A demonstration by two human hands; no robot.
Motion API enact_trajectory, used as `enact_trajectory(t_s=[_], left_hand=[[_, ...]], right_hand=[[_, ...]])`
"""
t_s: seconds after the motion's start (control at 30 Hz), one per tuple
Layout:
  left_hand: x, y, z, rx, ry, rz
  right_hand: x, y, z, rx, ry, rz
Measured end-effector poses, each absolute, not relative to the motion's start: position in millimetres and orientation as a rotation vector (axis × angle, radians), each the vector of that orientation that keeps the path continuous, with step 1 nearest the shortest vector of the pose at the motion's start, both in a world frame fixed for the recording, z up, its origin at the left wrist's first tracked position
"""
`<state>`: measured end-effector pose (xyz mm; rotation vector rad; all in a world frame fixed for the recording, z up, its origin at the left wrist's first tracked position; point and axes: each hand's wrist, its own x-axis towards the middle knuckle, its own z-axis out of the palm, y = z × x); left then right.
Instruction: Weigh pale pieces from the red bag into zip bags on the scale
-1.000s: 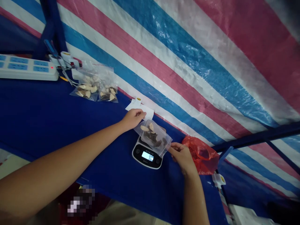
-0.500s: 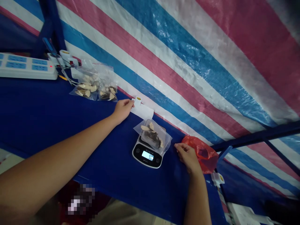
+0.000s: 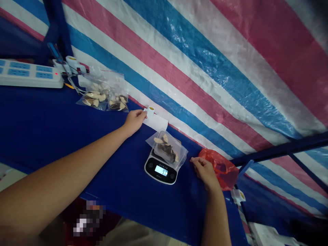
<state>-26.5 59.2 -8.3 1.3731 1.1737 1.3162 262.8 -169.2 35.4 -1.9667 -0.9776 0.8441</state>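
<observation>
A small black digital scale [image 3: 161, 168] with a lit display stands on the blue table [image 3: 46, 126]. On its pan lies a clear zip bag [image 3: 167, 148] of pale and dark pieces, with no hand on it. My left hand [image 3: 134, 120] rests at the edge of a white paper slip [image 3: 156, 120] by the striped tarp, fingers curled on it. My right hand [image 3: 204, 170] lies on the table right of the scale, fingers loosely curled, beside a red plastic bag [image 3: 222, 169].
Two more filled clear bags [image 3: 104, 96] lie at the back left, near a white power strip [image 3: 30, 74] with a red light and some small white clips [image 3: 73, 63]. A striped tarp wall [image 3: 205, 61] runs behind the table. Blue frame bars [image 3: 282, 150] cross at the right.
Both hands have let go of the bag on the scale. My left hand moved back-left to the white slip; my right hand drew back to the right.
</observation>
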Motion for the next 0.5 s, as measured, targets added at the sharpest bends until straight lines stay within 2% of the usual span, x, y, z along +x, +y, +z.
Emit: enact_trajectory(t_s=[0.5], left_hand=[[-26.5,61.0,-11.2,1.390,1.188,1.304]], right_hand=[[264.8,-169.5,34.0,-1.980,-1.040,0.802]])
